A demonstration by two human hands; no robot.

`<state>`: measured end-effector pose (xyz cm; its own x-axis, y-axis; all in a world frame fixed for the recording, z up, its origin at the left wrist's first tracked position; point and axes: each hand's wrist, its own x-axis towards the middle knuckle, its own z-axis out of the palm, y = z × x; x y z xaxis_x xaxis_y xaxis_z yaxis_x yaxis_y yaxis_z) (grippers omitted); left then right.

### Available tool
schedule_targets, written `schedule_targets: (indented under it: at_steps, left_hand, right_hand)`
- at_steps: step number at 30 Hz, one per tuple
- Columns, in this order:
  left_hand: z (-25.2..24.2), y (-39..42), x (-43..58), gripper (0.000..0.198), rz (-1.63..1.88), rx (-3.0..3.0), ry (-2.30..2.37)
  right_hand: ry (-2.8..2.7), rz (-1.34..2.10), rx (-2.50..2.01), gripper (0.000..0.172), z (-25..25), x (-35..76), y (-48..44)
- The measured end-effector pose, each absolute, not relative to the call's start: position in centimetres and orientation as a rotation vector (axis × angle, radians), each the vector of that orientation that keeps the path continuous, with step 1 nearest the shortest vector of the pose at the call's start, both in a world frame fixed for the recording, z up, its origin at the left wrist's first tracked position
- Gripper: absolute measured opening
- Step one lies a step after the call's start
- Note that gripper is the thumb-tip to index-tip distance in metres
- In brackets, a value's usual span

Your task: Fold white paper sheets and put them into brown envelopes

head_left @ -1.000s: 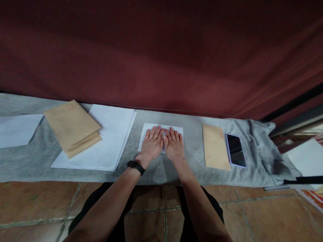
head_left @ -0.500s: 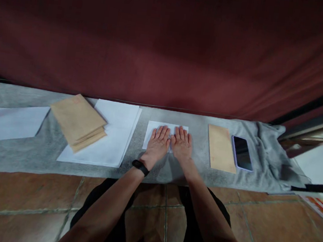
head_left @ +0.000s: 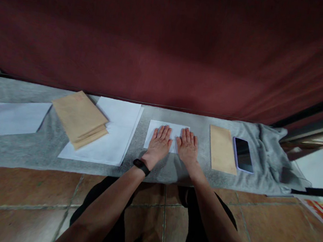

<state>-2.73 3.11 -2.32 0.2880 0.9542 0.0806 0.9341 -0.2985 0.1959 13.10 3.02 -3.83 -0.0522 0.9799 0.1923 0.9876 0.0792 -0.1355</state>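
A small white sheet of paper (head_left: 175,133), probably folded though its layers cannot be made out, lies flat on the grey cloth in front of me. My left hand (head_left: 160,141) rests palm down on its left half, fingers stretched out and pointing away. On its right end lies my right hand (head_left: 187,145), also flat, the fingers a little apart and reaching over the sheet's edge. A strip of white paper shows between the two hands. To the right of my right hand is a single brown envelope (head_left: 222,149).
Beyond the envelope lies a phone (head_left: 243,154) with a purple edge. On the left, several brown envelopes (head_left: 78,116) overlap a stack of white paper (head_left: 114,142). Farther left is another white sheet (head_left: 11,118). Grey cloth (head_left: 202,124) covers the narrow bench before a red curtain (head_left: 167,74).
My right hand has slid right across the white paper, away from my left hand, which stays nearly in place. The gap between them has widened. The view has shifted slightly.
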Motion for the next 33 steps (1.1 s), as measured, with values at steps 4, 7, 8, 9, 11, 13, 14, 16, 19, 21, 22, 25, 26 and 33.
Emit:
schedule_targets:
  at_steps: [4,7,8,9,11,13,14,16,19,21,22,25,26,33]
  left_hand:
    - [-2.3,3.1,-2.8,0.062,0.282,2.426,1.780]
    - [-2.2,3.2,-2.9,0.064,0.274,2.407,1.783]
    - [-2.2,3.3,-2.9,0.064,0.266,2.392,1.789]
    - [-2.1,3.4,-2.9,0.064,0.255,2.372,1.800]
    - [-1.9,3.7,-3.1,0.063,0.227,2.330,1.828]
    - [-1.9,4.0,-3.4,0.063,0.209,2.301,1.867]
    - [-2.0,4.1,-3.6,0.063,0.208,2.289,1.897]
    - [-2.1,4.4,-4.1,0.064,0.220,2.263,1.970]
    - [-2.3,4.6,-4.6,0.064,0.262,2.213,2.078]
    - [-2.3,4.6,-4.5,0.064,0.309,2.186,2.135]
    - [-2.2,4.6,-4.4,0.064,0.333,2.177,2.152]
    - [-1.9,4.3,-3.5,0.062,0.339,2.212,2.060]
    - [-1.8,4.2,-3.1,0.062,0.318,2.238,1.996]
    - [-1.7,3.4,-2.0,0.062,0.203,2.319,1.855]
  right_hand:
    - [-2.114,-0.045,-1.987,0.058,-4.0,14.0,2.8]
    - [-2.104,-0.046,-2.004,0.059,-4.1,14.6,2.7]
    - [-2.101,-0.047,-2.011,0.059,-4.1,14.8,2.6]
    - [-2.099,-0.047,-2.020,0.059,-4.0,15.0,2.6]
    - [-2.100,-0.049,-2.035,0.059,-3.9,15.3,2.5]
    - [-2.097,-0.052,-2.053,0.058,-3.7,15.5,2.3]
    - [-2.090,-0.055,-2.065,0.058,-3.5,15.6,2.3]
    - [-2.063,-0.065,-2.091,0.057,-3.3,15.9,2.2]
    - [-2.025,-0.087,-2.103,0.055,-2.8,16.3,2.1]
    - [-2.017,-0.086,-2.072,0.055,-2.5,16.3,2.1]
    - [-2.021,-0.070,-2.044,0.056,-2.4,16.2,2.1]
    - [-2.076,0.064,-1.935,0.058,-2.0,15.1,2.4]
    - [-2.106,0.123,-1.896,0.058,-1.9,14.6,2.4]
    - [-2.247,0.254,-1.763,0.057,-2.5,11.4,1.7]
